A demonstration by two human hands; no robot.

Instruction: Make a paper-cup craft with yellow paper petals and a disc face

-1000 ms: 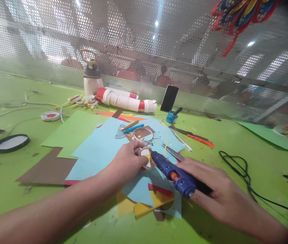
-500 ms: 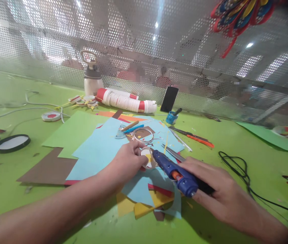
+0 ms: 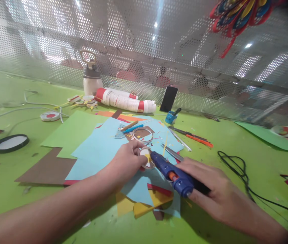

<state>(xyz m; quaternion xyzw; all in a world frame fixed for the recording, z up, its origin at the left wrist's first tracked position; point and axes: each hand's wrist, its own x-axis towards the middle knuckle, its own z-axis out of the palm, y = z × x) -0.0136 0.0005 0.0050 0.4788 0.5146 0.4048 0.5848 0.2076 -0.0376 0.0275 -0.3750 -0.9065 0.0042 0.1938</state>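
My left hand [image 3: 131,157] pinches a small round white paper cup piece [image 3: 145,157] with yellow on it, between thumb and fingers. In my right hand [image 3: 215,189] is a blue glue gun [image 3: 170,173], its nozzle pointing at the upper right of the cup piece; whether it touches cannot be made out. Pointed metal blades [image 3: 172,152] show beside the gun, their other end hidden by my right hand. Below both hands lie light blue paper sheets [image 3: 98,145]. A clear ring [image 3: 143,135], a blue pen [image 3: 133,128] and a protractor [image 3: 119,131] lie just beyond.
A bottle [image 3: 92,83], stacked paper cups [image 3: 126,100], a phone [image 3: 168,99] and a blue pot [image 3: 171,117] line the back by a perforated metal screen [image 3: 133,40]. An orange-handled cutter [image 3: 198,140] and black cable [image 3: 245,173] are at right; a black-rimmed disc [image 3: 10,143] lies left.
The glue gun has shifted slightly left, its nozzle now further over the cup piece. My left hand keeps its pinch. The whole view has drifted slightly.
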